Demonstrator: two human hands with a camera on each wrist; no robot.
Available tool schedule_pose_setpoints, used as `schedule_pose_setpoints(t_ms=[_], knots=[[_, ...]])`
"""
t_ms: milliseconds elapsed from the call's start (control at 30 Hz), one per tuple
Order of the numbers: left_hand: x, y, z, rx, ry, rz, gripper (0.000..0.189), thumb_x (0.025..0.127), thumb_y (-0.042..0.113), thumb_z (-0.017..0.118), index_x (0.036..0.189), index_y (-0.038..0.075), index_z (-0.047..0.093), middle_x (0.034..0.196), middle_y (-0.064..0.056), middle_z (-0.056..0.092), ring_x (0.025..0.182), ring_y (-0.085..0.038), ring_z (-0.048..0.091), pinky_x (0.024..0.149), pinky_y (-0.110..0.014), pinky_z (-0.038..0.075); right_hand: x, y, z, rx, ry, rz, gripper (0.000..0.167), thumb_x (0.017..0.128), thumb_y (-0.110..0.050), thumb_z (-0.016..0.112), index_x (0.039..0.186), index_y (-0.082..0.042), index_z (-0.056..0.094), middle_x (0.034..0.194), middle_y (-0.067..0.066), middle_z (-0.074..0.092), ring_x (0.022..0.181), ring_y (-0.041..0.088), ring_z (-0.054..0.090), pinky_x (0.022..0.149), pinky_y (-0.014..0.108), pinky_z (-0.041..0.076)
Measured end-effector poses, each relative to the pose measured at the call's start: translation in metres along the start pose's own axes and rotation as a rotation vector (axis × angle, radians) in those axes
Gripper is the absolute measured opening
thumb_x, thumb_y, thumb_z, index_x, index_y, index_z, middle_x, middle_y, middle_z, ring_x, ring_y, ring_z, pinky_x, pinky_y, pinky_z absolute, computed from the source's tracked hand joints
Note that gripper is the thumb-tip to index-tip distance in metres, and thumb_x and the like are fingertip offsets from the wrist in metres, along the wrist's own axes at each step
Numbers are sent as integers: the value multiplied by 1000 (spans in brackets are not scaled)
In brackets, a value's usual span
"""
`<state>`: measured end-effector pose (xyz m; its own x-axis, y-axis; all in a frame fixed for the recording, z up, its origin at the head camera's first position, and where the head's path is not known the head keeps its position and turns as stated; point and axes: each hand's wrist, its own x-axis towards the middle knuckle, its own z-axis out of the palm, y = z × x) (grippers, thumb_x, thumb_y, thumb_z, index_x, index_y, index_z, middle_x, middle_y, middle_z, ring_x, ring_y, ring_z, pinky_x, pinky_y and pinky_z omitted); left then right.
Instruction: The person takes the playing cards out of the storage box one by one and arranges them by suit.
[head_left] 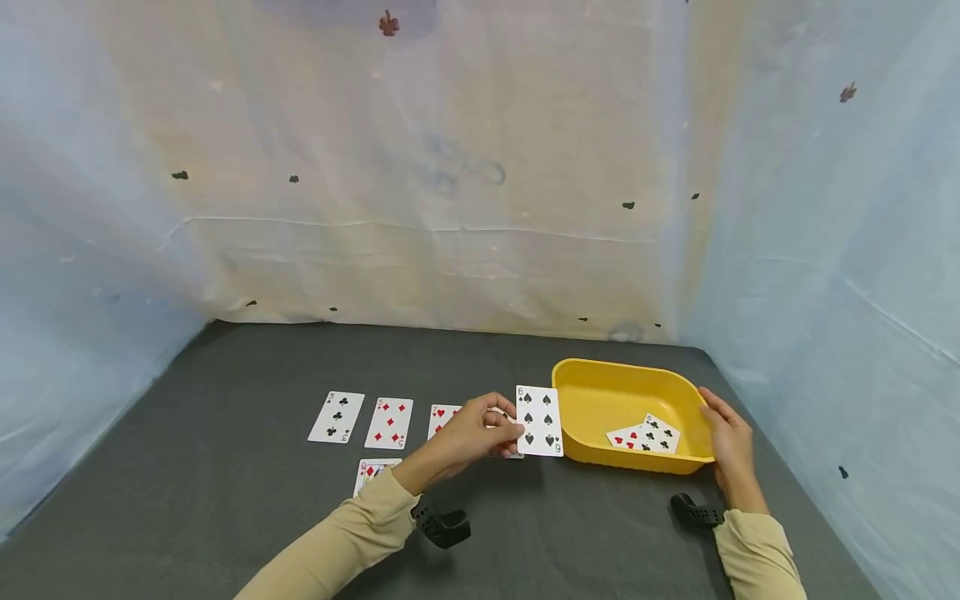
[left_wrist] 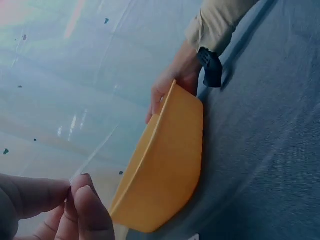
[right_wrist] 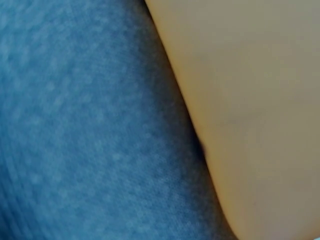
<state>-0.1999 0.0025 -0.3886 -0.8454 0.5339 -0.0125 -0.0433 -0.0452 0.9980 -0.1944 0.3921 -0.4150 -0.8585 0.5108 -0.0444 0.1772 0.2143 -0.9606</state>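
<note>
My left hand [head_left: 483,425] pinches a six of spades [head_left: 539,421] between thumb and fingertips, face showing, just left of a yellow plastic tray [head_left: 622,462]. In the left wrist view the pinched card appears edge-on as a thin pale sliver. My right hand [head_left: 731,446] grips the tray's right rim. Two overlapping cards [head_left: 660,435], one with hearts and one with clubs, lie face up inside the tray. The tray's side fills much of the right wrist view, where no fingers show.
Left on the dark grey table [head_left: 225,467] lie a clubs card [head_left: 336,417], a five of diamonds [head_left: 388,422] and a hearts card [head_left: 442,414], partly covered by the left hand. Another face card [head_left: 372,470] lies partly behind the left forearm. Pale fabric walls [head_left: 450,275] enclose the table.
</note>
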Motion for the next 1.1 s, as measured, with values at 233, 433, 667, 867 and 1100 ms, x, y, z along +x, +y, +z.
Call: schedule_pose_setpoints(t_ms=[233,433,667,867,1100], knots=[[-22,-5,-9,30,-6,-40,21,90,0,66,104,-3,50,74,-8,65,61,-14,62,65,-36,55,-2,-2,-1,19,1,16,47,105,-27,41,149,-10,38,155,10,29,127,21,42,81,10,43],[-36,-15,-11,19,-15,-64,21,89,-2,65,103,-4,49,72,-8,65,59,-13,61,60,-30,54,-2,-3,0,17,0,22,47,105,-27,41,149,-11,38,155,8,29,132,23,38,96,19,40],[-47,-32,-10,13,-15,-89,21,87,-5,66,99,-4,48,68,-8,64,55,-12,61,55,-27,53,-2,-2,0,10,-12,18,48,105,-28,40,150,-12,38,156,8,28,133,24,37,98,20,39],[-53,-41,-8,23,-15,-119,22,85,-8,66,97,-3,48,63,-8,61,51,-11,59,50,-23,51,-2,0,-1,28,-20,11,48,105,-29,41,149,-12,38,156,9,28,128,22,40,82,11,43],[-58,-42,-4,65,-13,-131,25,82,-9,67,98,-4,48,62,-10,61,49,-13,59,49,-25,52,-2,0,-1,11,-24,-1,48,105,-30,40,150,-12,37,156,7,27,134,24,36,100,22,37]])
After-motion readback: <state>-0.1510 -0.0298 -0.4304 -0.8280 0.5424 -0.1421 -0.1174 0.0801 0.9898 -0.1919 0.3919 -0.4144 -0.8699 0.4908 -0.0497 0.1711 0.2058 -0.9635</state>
